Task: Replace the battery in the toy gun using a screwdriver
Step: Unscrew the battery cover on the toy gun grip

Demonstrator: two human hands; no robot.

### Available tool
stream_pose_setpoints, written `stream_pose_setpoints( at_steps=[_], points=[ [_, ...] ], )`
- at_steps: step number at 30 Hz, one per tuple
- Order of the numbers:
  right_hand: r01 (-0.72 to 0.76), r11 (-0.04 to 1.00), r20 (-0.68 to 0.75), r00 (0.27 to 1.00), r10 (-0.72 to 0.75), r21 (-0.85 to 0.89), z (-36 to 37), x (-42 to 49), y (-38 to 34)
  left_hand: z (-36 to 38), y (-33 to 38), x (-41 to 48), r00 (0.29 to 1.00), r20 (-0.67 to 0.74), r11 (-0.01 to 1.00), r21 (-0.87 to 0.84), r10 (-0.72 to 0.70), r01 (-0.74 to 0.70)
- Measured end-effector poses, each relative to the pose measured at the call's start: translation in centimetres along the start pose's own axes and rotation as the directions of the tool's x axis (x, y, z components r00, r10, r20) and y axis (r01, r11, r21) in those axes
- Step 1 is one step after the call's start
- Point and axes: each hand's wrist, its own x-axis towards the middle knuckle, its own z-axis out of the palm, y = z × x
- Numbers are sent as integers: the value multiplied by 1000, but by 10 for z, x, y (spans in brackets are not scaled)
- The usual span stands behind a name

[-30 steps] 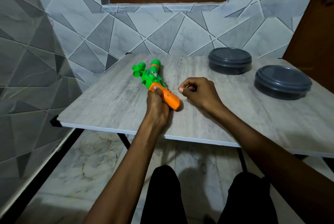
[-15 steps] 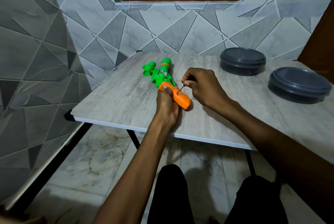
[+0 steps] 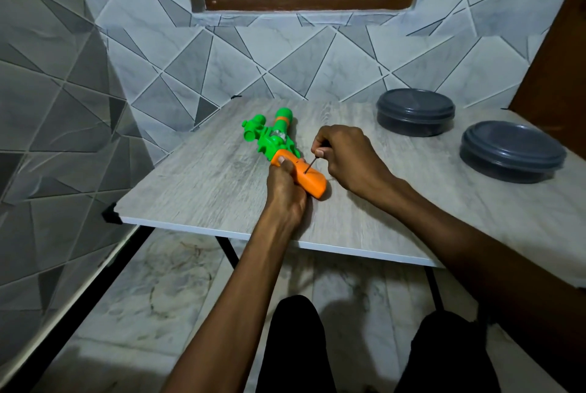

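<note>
L hand (image 3: 287, 192): fingers wrapped round toy gun (image 3: 279, 148) grip, on surface (image 3: 203, 189).
R hand (image 3: 345, 158): fingers pinch screwdriver (image 3: 310, 164), tip on grip.

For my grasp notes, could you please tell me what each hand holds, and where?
Left hand grips the toy gun by its orange handle; right hand pinches the screwdriver by its upper end.

- Handle of the thin metal screwdriver (image 3: 309, 166) is buried inside the right hand (image 3: 347, 159); only the shaft shows.
- The left hand (image 3: 287, 191) covers the near side of the green-and-orange plastic toy gun (image 3: 276, 138).
</note>
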Motion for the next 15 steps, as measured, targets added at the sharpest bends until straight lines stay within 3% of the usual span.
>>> stream_pose_setpoints(
  at_steps=[10, 15],
  points=[
    [80, 986, 109, 992, -64, -149, -7, 3, -5, 2, -2, 0, 999, 28, 999, -37, 25, -24],
    [52, 995, 182, 983, -35, -88, -12, 1, -9, 5, 1, -1, 999, -32, 1000, -8, 2, -2]
  ],
)
